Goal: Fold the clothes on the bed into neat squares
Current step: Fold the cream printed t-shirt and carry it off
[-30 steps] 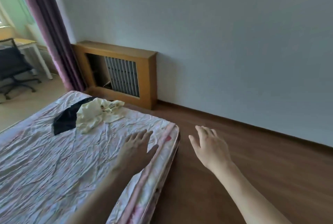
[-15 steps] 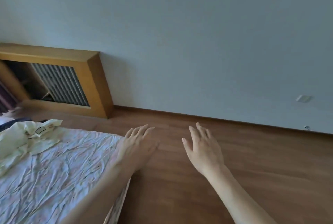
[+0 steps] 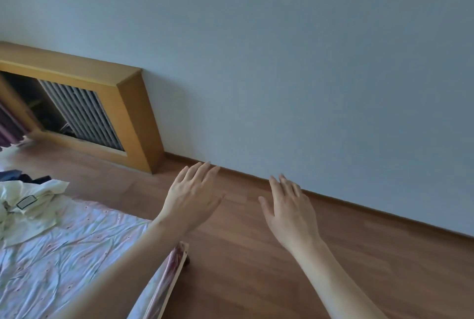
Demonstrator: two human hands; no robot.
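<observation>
1. Both hands are held out empty above the floor (image 3: 256,267), fingers straight and slightly spread: the left hand (image 3: 191,200) just past the corner of the bed (image 3: 77,262), the right hand (image 3: 289,211) beside it, apart from it.
2. The clothes are found well to the left of the left fingers (image 3: 200,172): a crumpled cream shirt (image 3: 30,206) on the bed sheet, with a dark garment (image 3: 23,177) just behind it.
3. The shirt is judged light, soft and limp; it would best be pinched at the shoulders or hem corners and shaken flat.
4. Both garments are cut off by the picture's left edge, so their shape cannot be told. The label (image 3: 27,202) cannot be read.
</observation>
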